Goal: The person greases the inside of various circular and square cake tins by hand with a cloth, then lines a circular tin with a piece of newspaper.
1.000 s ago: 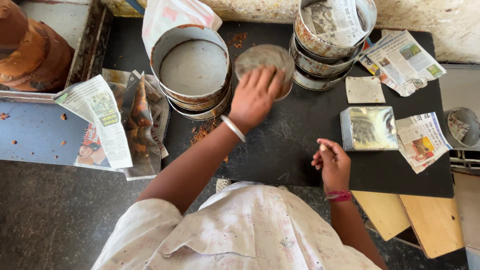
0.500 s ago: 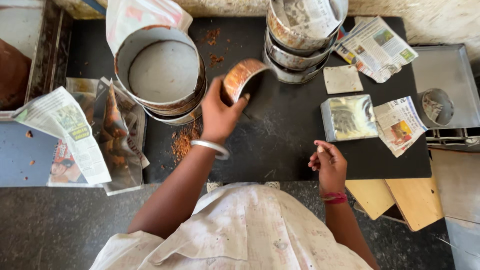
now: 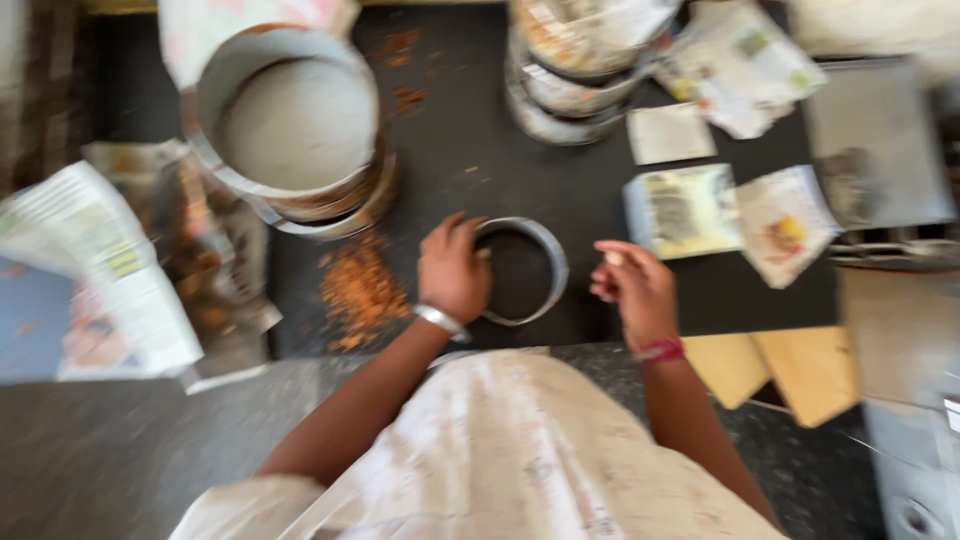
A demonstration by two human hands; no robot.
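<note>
Ring: a small round metal ring (image 3: 520, 271) is lying flat on the dark work slab (image 3: 450, 180), just in front of the person, near the slab's near edge
Left hand: the left hand (image 3: 453, 270) is touching the ring at its 9 o'clock side, fingers curling onto the rim and gripping it; a metal bangle (image 3: 441, 320) is sitting on the wrist
Right hand: the right hand (image 3: 632, 285) is hovering just off the ring at 3 o'clock, fingers loosely curled around a small pale bit (image 3: 613, 258); the blur is hiding what that bit is
Powder: a patch of orange-brown powder (image 3: 358, 290) is lying at 9 o'clock from the left hand
Large tins: a wide round tin (image 3: 290, 125) is standing at 10 o'clock from the ring; a stack of tins (image 3: 570, 70) is standing at 1 o'clock
Paper: folded newspaper pieces (image 3: 780, 220) are lying at 3 o'clock, beyond the right hand
</note>
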